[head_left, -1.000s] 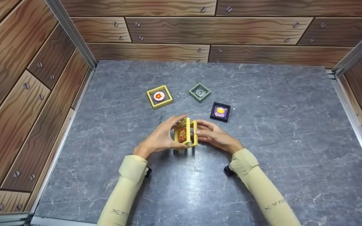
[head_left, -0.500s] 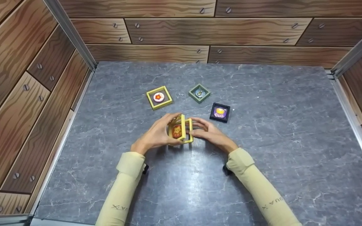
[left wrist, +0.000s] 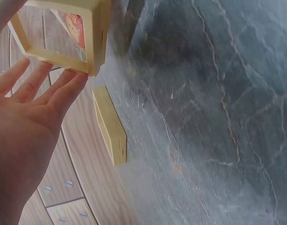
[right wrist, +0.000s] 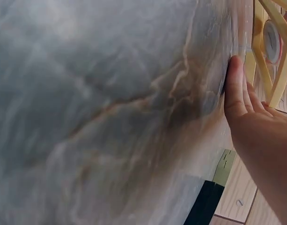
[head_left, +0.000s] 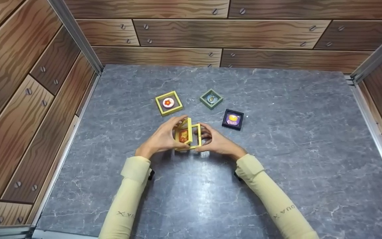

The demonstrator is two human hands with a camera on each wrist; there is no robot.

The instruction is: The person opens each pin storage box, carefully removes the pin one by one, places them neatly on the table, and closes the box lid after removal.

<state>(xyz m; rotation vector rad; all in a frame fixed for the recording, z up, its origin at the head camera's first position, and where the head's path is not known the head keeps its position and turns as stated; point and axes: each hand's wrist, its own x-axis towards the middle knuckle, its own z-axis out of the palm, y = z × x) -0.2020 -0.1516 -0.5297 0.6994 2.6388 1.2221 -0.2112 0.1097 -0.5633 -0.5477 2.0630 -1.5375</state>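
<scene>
Between the hands a yellow display frame (head_left: 190, 131) stands spread apart in two hinged halves, with a round red-and-gold piece (head_left: 183, 136) in the left half. My left hand (head_left: 162, 136) grips that half from the left, thumb at its near edge and fingers at its far edge. On the other side my right hand (head_left: 222, 142) holds the right half by its outer edge, thumb near and fingers far. In the left wrist view the fingertips (left wrist: 68, 77) touch the frame's rim. The right wrist view catches the piece's pale edge (right wrist: 273, 42) inside the frame.
Behind the hands on the grey marbled tabletop (head_left: 293, 132) lie a yellow frame with a white, red-flowered disc (head_left: 168, 102), a small green frame (head_left: 211, 99) and a black frame with a purple-and-yellow piece (head_left: 233, 119). Wood-patterned walls (head_left: 184, 56) enclose the table.
Both hands have shifted left and slightly away with the yellow frame. Its halves have spread wider, and the right thumb has moved to the near edge. The other frames stay put.
</scene>
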